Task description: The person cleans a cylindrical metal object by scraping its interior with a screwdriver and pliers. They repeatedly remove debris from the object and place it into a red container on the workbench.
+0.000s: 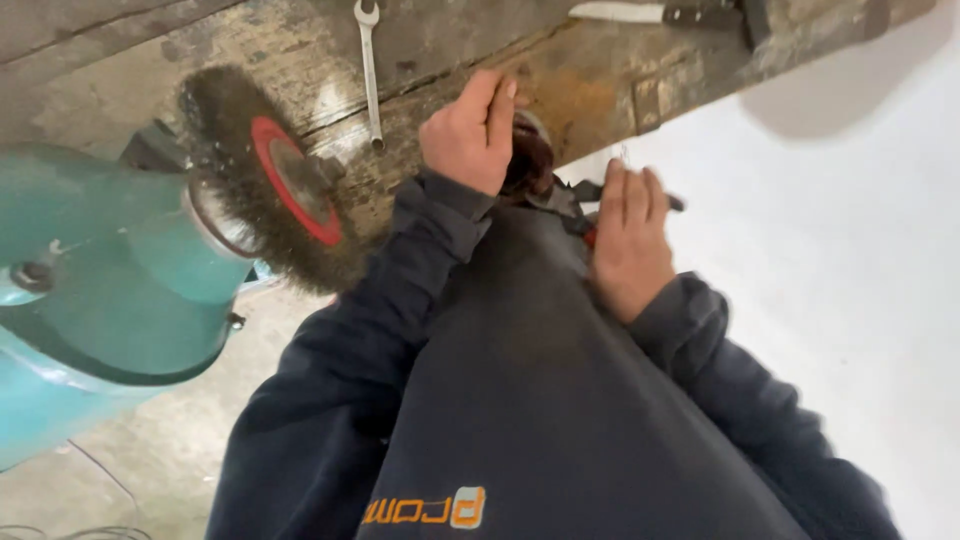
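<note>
My left hand (470,130) is curled around a dark reddish-brown round object (528,160), holding it at the edge of a worn wooden bench (600,90). Just right of it, my right hand (630,245) lies against my dark sweatshirt and grips a small tool with black and red handles (578,205), perhaps pliers. The tool's head points toward the round object; where they meet is hidden behind my left hand. My dark sleeves and torso fill the lower middle of the view.
A teal bench grinder (90,290) with a wire brush wheel (255,180) and red hub stands at the left, close to my left sleeve. A spanner (370,70) and a black-handled knife (650,12) lie on the bench. A white surface (850,250) is on the right.
</note>
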